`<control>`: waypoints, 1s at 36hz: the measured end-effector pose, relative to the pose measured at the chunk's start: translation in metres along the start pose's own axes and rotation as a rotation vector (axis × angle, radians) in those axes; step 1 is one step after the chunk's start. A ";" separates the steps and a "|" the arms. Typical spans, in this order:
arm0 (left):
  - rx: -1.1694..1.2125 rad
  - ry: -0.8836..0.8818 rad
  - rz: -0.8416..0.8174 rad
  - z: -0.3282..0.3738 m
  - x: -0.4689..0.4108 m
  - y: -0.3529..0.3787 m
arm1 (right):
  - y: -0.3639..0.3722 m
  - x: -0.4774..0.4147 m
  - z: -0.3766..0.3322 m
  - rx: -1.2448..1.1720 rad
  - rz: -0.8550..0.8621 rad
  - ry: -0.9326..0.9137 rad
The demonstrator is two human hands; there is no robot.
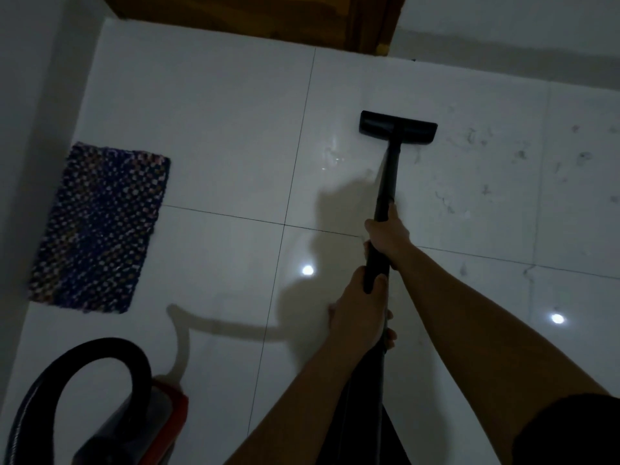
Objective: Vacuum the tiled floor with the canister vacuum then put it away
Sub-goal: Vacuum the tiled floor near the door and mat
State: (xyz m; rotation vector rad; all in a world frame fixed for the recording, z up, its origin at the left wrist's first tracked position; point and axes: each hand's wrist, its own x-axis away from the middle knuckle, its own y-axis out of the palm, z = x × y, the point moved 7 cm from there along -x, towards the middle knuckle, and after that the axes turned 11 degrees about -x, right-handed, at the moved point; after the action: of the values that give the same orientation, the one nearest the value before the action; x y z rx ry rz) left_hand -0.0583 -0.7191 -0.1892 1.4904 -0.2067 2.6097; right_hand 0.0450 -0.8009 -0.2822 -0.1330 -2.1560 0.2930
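Both hands hold the black vacuum wand [387, 176]. My right hand [391, 234] grips it higher up the tube, my left hand [360, 305] grips it lower, near the hose end. The wand ends in a flat black floor nozzle [397, 126] resting on the white tiled floor [218, 135]. The red and black canister [141, 427] sits at the bottom left, with its black hose [100, 350] looping above it. Hair and dust strands [486, 162] lie on the tiles right of the nozzle.
A dark woven mat [100, 226] lies on the floor at the left, near a white wall [30, 95]. A wooden door and frame [255, 15] stand at the far edge. Another white wall [520, 21] runs along the back right.
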 end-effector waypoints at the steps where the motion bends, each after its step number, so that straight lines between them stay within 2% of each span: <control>1: -0.003 0.002 -0.002 -0.004 0.004 0.001 | -0.001 0.004 0.004 -0.008 0.006 0.002; 17: -0.089 0.039 0.013 -0.056 0.043 0.026 | -0.014 0.046 0.063 -0.040 -0.011 0.022; 36: -0.021 0.015 0.116 -0.113 0.091 0.064 | -0.027 0.086 0.126 0.027 -0.106 0.020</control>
State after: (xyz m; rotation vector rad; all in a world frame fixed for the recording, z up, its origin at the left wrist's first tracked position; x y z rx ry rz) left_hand -0.2111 -0.7571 -0.1715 1.4946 -0.3268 2.6981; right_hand -0.1068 -0.8291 -0.2753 -0.0060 -2.1305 0.2585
